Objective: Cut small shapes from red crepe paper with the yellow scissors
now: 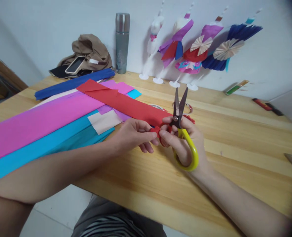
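Observation:
Between my two hands is a small piece of red crepe paper [156, 130]. My left hand [137, 133] pinches its left side between thumb and fingertips. My right hand [185, 140] pinches the other side and also carries yellow-handled scissors [194, 154], with their dark blades pointing up and parted. Just behind my hands lies a long folded strip of red crepe paper [136, 107]. It rests across pink crepe paper [49, 113] and blue crepe paper [32, 153]. A small cream paper piece [105, 121] lies left of my hands.
Along the wall stand several white-based dolls dressed in coloured paper [197, 49]. A flask [122, 42], a brown cloth bag [91, 49] and a phone [75, 65] are at the back left. Tape rolls [189, 108] lie behind my hands. A red-and-black object [267, 106] sits at right.

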A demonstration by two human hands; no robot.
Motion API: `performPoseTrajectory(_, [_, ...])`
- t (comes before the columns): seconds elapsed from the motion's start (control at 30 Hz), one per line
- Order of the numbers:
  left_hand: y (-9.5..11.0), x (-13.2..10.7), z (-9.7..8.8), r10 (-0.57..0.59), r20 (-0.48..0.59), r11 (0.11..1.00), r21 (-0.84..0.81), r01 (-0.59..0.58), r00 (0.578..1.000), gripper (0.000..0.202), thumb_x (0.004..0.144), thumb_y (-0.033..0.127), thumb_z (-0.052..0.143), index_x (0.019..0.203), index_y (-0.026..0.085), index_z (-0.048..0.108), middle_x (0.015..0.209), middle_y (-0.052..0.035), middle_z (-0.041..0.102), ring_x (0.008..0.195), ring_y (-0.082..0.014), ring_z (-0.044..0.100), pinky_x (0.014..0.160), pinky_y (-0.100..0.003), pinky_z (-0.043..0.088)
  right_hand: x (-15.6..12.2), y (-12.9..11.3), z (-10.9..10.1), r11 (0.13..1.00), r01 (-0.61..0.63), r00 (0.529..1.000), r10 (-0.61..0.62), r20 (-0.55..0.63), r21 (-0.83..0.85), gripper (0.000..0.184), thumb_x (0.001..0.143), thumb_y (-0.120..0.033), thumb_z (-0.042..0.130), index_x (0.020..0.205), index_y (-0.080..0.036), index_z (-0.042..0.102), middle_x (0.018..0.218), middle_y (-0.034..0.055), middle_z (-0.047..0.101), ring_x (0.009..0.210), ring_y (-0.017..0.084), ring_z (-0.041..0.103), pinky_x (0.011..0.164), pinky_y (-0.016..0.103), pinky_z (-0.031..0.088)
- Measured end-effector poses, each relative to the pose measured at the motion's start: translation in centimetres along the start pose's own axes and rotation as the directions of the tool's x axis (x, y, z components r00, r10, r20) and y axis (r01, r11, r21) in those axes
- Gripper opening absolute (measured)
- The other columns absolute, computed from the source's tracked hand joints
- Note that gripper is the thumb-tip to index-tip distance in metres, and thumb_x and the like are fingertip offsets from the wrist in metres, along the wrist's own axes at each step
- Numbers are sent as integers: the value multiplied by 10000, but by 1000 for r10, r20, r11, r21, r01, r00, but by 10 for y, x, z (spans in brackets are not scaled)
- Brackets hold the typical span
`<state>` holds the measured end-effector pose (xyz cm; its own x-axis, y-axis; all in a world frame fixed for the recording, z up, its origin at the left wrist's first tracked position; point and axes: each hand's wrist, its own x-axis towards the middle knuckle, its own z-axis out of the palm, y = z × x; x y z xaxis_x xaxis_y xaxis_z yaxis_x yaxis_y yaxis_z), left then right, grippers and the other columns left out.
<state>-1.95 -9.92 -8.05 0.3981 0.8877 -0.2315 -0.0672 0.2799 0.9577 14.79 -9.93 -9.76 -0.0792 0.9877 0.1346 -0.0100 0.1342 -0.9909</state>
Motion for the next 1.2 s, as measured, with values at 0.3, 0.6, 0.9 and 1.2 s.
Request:
performPoseTrajectory(0.3, [-2,3,-3,-49,34,998,51,48,998,162,707,230,701,595,123,653,560,-35,670,471,-113,634,453,-189,490,6,4,-11,994,27,998,-33,60,106,263,737,-301,795,961,-266,664,739,-23,664,509,121,507,502,295,401])
performPoseTrajectory(0.6, [-5,5,-5,-31,82,993,113,22,996,185,713,257,694,590,127,647,544,-24,653,463,-108,630,451,-177,483,4,-2,-2,995,-83,993,79,85,50,308,640,-291,830,871,-245,633,576,-75,528,432,95,422,418,265,324])
performPoseTrajectory(0.9, [-15,11,-12,-40,21,991,-129,43,999,537,704,649,697,784,120,661,693,-88,721,500,-155,668,461,-226,493,5,-4,0,981,-168,986,167,20,92,365,586,-305,850,852,-256,606,559,-77,501,413,94,418,417,277,323])
performPoseTrajectory(1.2, [-7,6,-7,49,-25,995,86,-47,998,205,683,321,729,707,138,640,586,-17,655,524,-119,641,499,-196,496,3,-3,3,995,-96,993,95,67,16,303,647,-308,829,855,-259,613,576,-67,502,472,122,454,444,280,342])
